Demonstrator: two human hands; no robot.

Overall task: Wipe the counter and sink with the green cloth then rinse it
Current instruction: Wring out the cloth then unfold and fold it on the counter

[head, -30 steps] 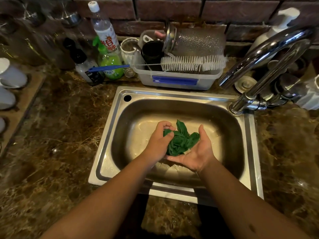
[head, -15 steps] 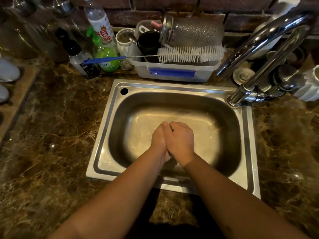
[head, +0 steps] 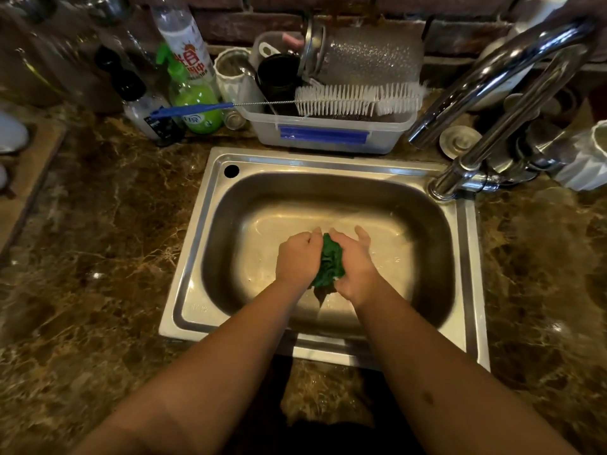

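Both hands – left hand (head: 298,259), right hand (head: 355,267) – squeezed tight around the bunched cloth (head: 329,262), over the sink (head: 460,257), tap (head: 499,103) at 2 o'clock.

A home kitchen is shown. A stainless steel sink (head: 460,257) is set into a brown marbled counter (head: 98,257), with a chrome faucet (head: 486,93) at 2 o'clock. A plastic dish tub (head: 328,136) holding cups, a jar and a bottle brush (head: 358,100) is placed at 12 o'clock before a brick wall (head: 262,24); detergent bottles (head: 197,103) are grouped at 11 o'clock.
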